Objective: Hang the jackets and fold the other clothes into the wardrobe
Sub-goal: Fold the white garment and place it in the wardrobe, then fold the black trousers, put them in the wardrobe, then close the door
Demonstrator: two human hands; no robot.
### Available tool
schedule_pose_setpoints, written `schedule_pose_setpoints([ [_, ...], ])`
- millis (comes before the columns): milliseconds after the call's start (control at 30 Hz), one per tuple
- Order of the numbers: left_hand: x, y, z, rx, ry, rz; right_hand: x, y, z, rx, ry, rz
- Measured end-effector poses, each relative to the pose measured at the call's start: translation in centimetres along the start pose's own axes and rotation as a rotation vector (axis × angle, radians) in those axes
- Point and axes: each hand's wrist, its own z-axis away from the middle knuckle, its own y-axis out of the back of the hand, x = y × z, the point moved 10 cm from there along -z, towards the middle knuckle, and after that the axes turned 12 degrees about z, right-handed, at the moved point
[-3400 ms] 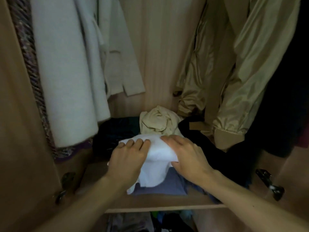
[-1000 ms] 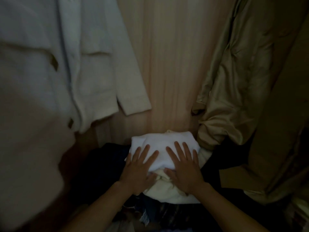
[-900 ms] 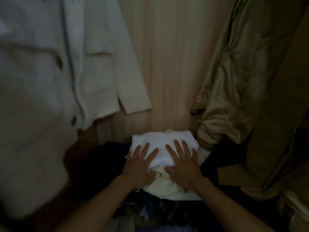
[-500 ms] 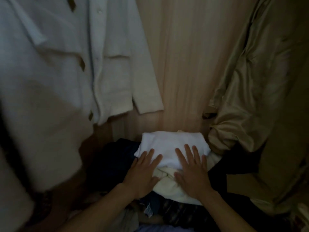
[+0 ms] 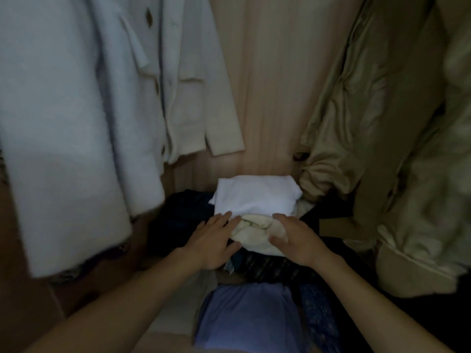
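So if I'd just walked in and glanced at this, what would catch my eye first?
Probably the white folded garment, the brightest thing, low at the back of the wardrobe. It sits on a cream bundle that the left hand and right hand rest against. Next come the hanging clothes framing it: a pale jacket on the left and a shiny tan jacket on the right.

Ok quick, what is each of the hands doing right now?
Left hand: open, fingertips touching the cream garment, gripping nothing.
Right hand: open, resting on the cream garment.
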Motion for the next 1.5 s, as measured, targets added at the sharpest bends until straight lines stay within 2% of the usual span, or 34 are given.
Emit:
schedule_pose_setpoints([
  [233,2.9,-5.7,5.7,-0.045,-0.144,0.008,-2.0,-1.0,13.8,-0.009,-0.12,0.244],
  [367,6.2,-12.7,10.0,-0.224,-0.209,0.042,-0.7,-2.9,22.6,-0.144,-0.238,0.402],
  [467,10.4,-15.4,12.4,-0.247,-0.362,0.043,0.8,-3.2,28.3,-0.188,-0.321,0.483],
  [633,19.6,-16.8,15.6,-0.212,-0.566,0.004,3.3,-1.1,38.0,-0.14,-0.491,0.445],
  [833,33.4,-19.2,22.7,-0.318,-0.837,0.028,5.4,3.6,52.5,-0.087,-0.691,0.544],
  [933,40.7,-22.5,28.4,-0.395,-0.966,0.031,6.4,5.2,61.6,-0.109,-0.829,0.573],
  [1100,51.3,-30.2,40.6,-0.52,-1.192,-0.103,6.5,7.7,79.6,-0.005,-1.09,0.495],
  [1333,64.3,-38.8,55.5,-0.679,-1.342,-0.207,4.9,9.6,103.8,0.083,-1.343,0.476],
  [1500,72.0,-43.3,64.9,-0.753,-1.457,-0.231,1.3,9.4,117.1,0.073,-1.525,0.447],
])
